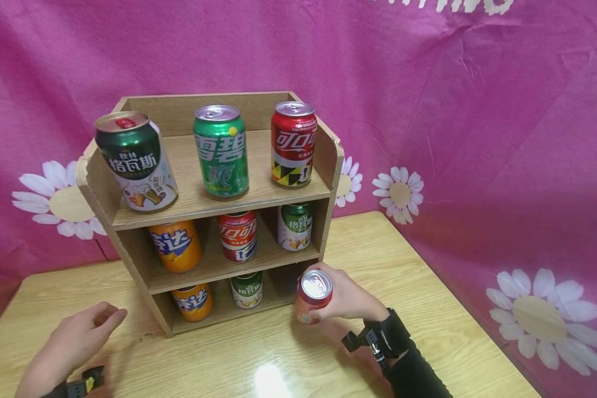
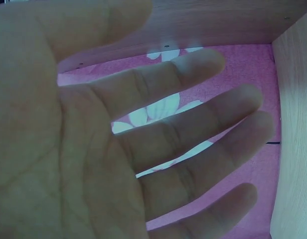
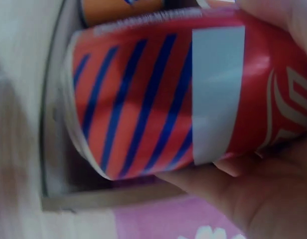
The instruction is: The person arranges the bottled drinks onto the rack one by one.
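Note:
My right hand [image 1: 345,293] grips a red soda can [image 1: 314,296] at the right end of the wooden shelf's bottom tier. Up close in the right wrist view, the can [image 3: 143,99] shows blue stripes on its lower part, with fingers and thumb around its upper part. My left hand [image 1: 82,337] is off to the left of the shelf, over the table, holding nothing. Its fingers [image 2: 183,119] are spread and relaxed in the left wrist view. On the bottom tier stand an orange can [image 1: 193,302] and a green-and-white can [image 1: 247,290].
The three-tier wooden shelf [image 1: 219,207] stands on a wooden table [image 1: 219,365]. Its top tier bears a green-and-white can [image 1: 139,160], a green can [image 1: 221,152] and a red can [image 1: 293,143]. Three more cans fill the middle tier. Pink cloth [image 1: 428,110] hangs behind.

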### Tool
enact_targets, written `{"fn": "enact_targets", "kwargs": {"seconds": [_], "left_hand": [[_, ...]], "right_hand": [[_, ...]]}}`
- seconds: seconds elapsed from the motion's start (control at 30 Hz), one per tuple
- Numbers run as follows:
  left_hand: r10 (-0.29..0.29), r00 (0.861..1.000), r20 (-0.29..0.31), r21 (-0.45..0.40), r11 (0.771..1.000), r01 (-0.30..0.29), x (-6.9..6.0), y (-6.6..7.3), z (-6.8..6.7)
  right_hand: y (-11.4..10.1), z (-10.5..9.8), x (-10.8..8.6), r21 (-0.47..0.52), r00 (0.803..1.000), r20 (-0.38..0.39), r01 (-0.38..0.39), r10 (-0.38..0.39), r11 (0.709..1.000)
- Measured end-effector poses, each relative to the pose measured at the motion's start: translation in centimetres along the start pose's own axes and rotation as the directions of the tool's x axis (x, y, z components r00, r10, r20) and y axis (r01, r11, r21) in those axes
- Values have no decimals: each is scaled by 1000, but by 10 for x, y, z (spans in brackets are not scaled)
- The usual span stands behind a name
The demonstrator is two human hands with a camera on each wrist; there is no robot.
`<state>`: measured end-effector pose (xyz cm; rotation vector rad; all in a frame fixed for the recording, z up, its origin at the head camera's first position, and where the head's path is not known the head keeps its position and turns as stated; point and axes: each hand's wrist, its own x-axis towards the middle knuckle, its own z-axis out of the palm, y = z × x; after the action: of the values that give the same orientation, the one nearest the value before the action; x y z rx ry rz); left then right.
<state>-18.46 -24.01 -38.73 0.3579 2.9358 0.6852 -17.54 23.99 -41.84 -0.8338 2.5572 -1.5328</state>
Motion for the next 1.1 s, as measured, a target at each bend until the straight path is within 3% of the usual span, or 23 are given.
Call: {"fn": "enact_targets", "kwargs": {"seconds": [0.1, 0.37, 0.57, 0.93, 1.1], "left_hand": [[2, 1000, -5, 6, 1000, -2, 1, -1, 0], [-55, 996, 72, -8, 998, 56, 5, -6, -2], [-61, 996, 62, -12, 998, 62, 4, -6, -2], [-63, 997, 46, -15, 998, 64, 4, -4, 1], [-84, 993, 79, -20, 996, 86, 7, -6, 1]], "right_hand": [[1, 9, 4, -30, 1000, -22, 4, -5, 1000], [3, 30, 15, -103, 994, -98, -51, 41, 993], [4, 41, 24, -85, 982, -170, -100, 85, 991], [12, 54, 33, -89, 960, -267, -112, 85, 990], [15, 56, 40, -93, 949, -297, -134, 101, 987]]}}
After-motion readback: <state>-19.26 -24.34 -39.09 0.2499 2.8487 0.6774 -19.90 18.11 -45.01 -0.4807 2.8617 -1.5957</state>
